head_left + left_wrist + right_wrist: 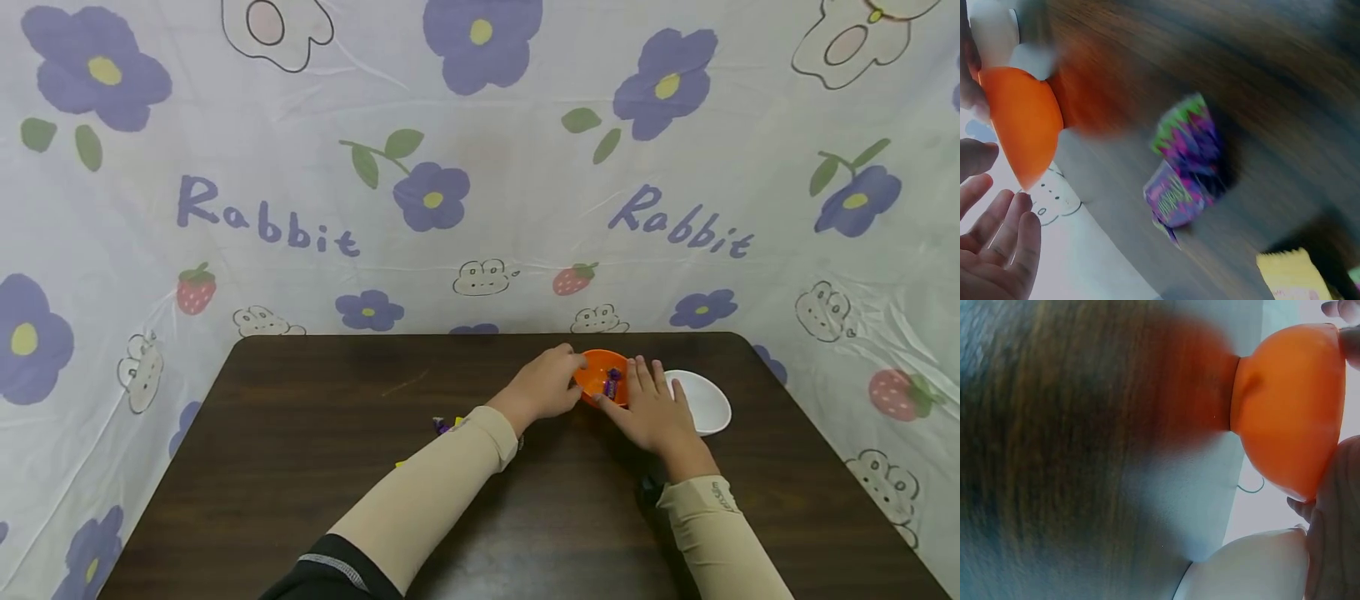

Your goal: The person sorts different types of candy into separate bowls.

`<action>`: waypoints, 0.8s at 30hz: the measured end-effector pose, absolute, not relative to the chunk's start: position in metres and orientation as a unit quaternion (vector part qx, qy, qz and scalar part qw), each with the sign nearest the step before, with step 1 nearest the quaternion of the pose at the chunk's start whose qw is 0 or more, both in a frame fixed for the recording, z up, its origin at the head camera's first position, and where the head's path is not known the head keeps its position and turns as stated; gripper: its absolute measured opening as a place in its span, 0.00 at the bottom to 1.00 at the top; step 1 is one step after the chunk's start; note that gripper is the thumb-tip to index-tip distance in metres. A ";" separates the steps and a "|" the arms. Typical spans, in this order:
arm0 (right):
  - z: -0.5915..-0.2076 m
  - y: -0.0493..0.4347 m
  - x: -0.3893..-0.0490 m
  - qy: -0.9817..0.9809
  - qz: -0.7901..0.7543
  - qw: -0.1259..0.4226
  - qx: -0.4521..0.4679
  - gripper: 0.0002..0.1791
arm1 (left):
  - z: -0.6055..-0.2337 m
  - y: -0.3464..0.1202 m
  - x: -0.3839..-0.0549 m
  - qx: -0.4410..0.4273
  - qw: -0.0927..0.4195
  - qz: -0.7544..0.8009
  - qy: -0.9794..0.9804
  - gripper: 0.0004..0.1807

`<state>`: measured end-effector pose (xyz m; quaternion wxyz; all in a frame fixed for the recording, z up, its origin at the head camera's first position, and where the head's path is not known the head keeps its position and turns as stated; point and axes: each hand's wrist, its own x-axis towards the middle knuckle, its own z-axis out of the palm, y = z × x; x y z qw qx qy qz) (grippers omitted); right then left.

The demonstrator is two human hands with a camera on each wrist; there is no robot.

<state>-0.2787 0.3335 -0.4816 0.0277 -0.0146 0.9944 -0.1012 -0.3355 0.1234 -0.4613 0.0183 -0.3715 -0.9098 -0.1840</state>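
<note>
An orange bowl (592, 379) stands upright towards the back of the table, with a purple-wrapped candy (612, 383) inside. At its left rim is my left hand (543, 383); the left wrist view shows these fingers spread and loosely bent beside the rim, pinching nothing. My right hand (654, 412) lies along the bowl's right side, fingers extended and thumb at the near rim. Behind that hand, a white bowl (708, 404) is partly hidden. Another purple candy (1175, 194) lies on the table under my left forearm, near a yellow-wrapped candy (1297, 275).
The dark wooden table (300, 433) has its back edge against a hanging white cloth (510, 167) printed with flowers and rabbits. My left sleeve (442, 487) covers part of the loose candies.
</note>
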 end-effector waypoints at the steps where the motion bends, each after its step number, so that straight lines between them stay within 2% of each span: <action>1: -0.482 0.333 -0.279 0.994 -0.101 0.029 -0.014 0.59 | -0.461 0.121 -0.335 -0.373 0.017 -0.186 -0.909 0.23; 14: -0.481 0.335 -0.281 0.994 -0.101 0.040 -0.016 0.62 | -0.457 0.067 -0.319 -0.376 0.002 -0.244 -0.894 0.20; 24: -0.482 0.334 -0.282 0.993 -0.106 0.044 -0.022 0.62 | -0.462 0.033 -0.296 -0.305 -0.045 -0.256 -0.916 0.25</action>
